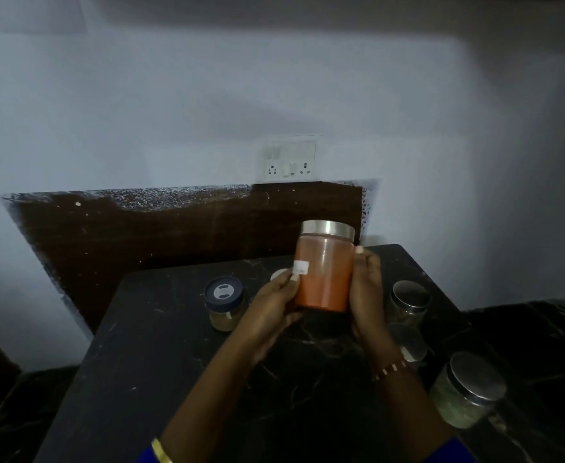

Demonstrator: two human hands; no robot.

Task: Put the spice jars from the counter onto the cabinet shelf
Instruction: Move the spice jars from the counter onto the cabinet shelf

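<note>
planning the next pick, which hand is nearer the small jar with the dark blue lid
Left. The left hand, holding the orange spice jar, sits just right of the blue-lidded jar; the right hand is beyond the orange jar.

Bare counter point(160, 362) front-left, open to pass. Blue-lid jar point(223, 302) mid-left; steel-lid jars point(409, 300) crowding right side; wall point(207, 111) bare above backsplash point(140, 228).

The jar point(324, 272) is clear plastic or glass with a brushed metal lid and a small paper label. Beneath it the tabletop point(160, 345) looks like polished black marble with pale veins. Behind the jar, a dark wood-grain panel point(160, 228) shows rough, paint-speckled edges.
</note>
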